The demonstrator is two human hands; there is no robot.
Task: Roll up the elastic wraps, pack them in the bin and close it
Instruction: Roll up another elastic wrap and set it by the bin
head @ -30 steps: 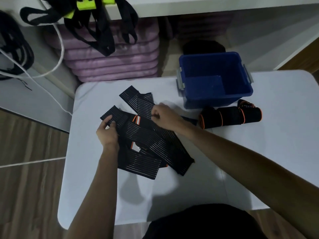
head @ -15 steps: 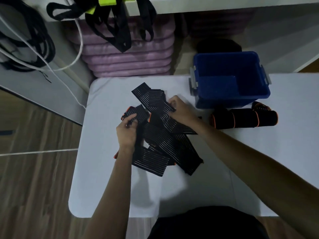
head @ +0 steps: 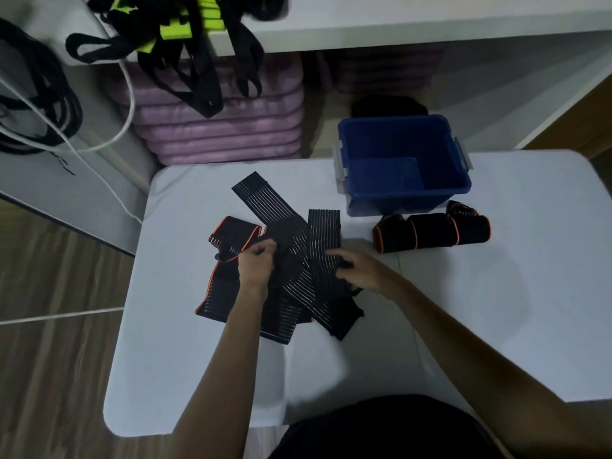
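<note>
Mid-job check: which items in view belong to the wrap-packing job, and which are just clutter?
Job items:
- unrolled wraps, gripped by left hand and right hand
- rolled wraps beside the bin
- blue bin, open; no lid visible

Lying about:
- purple mats
- black straps hanging off the shelf
- white cable

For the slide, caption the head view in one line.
Both hands, left and right, sort unrolled elastic wraps; rolled wraps wait beside the open blue bin.

One camera on the person's head looks forward and down, close above both hands on the table.
</note>
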